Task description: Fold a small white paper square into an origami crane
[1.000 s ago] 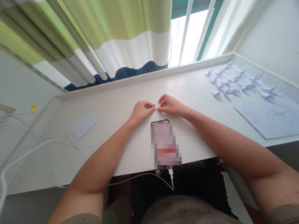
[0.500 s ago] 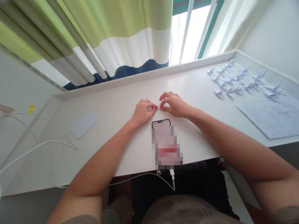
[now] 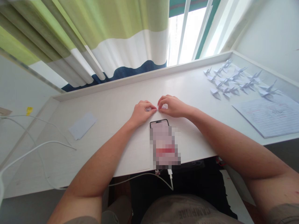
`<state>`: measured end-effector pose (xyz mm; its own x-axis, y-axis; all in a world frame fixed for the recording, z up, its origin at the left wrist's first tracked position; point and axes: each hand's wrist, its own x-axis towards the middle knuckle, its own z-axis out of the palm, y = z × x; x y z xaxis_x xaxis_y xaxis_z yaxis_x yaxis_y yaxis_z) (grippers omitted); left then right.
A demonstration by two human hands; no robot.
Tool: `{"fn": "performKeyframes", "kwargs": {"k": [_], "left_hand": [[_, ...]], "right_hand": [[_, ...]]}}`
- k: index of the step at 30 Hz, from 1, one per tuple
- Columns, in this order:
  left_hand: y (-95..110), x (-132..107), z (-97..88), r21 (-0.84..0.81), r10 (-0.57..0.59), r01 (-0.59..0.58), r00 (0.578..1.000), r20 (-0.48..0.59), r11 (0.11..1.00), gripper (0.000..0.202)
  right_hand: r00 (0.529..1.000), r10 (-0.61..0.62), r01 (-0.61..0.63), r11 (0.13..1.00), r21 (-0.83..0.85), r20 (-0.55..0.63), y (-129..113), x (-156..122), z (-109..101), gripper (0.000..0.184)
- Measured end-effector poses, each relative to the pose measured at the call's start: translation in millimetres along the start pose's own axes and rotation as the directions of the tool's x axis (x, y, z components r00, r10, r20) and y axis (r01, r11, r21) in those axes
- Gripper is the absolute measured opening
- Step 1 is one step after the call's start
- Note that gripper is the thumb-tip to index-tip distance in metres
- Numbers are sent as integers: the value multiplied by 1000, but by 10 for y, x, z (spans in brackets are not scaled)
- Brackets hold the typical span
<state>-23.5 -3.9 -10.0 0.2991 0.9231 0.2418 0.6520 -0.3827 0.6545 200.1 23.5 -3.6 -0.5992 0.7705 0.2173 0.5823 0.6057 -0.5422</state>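
A small folded piece of white paper [image 3: 164,106] lies low over the desk between my hands, mostly covered by my fingers. My left hand [image 3: 144,111] pinches its left part between thumb and fingers. At its right part, my right hand [image 3: 171,105] closes thumb and fingertips on the paper, close to the left fingertips. Just below the hands, a phone [image 3: 159,122] rests on the desk, its screen mostly blurred out. The exact shape of the folds is too small to make out.
Several white folded paper cranes [image 3: 247,83] stand at the back right, beside a lined, written sheet [image 3: 268,116]. Paper slips [image 3: 83,125] lie at the left. A white charging cable [image 3: 171,182] hangs from the phone, and another cable [image 3: 46,143] crosses the desk's left side.
My right fingers have come down and closed on the paper, where they were raised and more apart before. The whole view has shifted slightly.
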Motion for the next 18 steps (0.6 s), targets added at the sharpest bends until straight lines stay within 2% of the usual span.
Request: {"fn": "performKeyframes", "kwargs": {"k": [6,15,18], "left_hand": [[20,14,-11,-150,-95,96,995,17,984,8],[57,60,-32,-222,-174,183,983,58,958,10],[45,74,-30,-224,-187,197,980,65,954,12]], "right_hand": [[990,126,-120,989,83,-63,-7,43,82,21],[954,298,-297,954,40,-30,-106,108,81,23],[933,358,-357,933,38,-28,-118,114,57,13]]}}
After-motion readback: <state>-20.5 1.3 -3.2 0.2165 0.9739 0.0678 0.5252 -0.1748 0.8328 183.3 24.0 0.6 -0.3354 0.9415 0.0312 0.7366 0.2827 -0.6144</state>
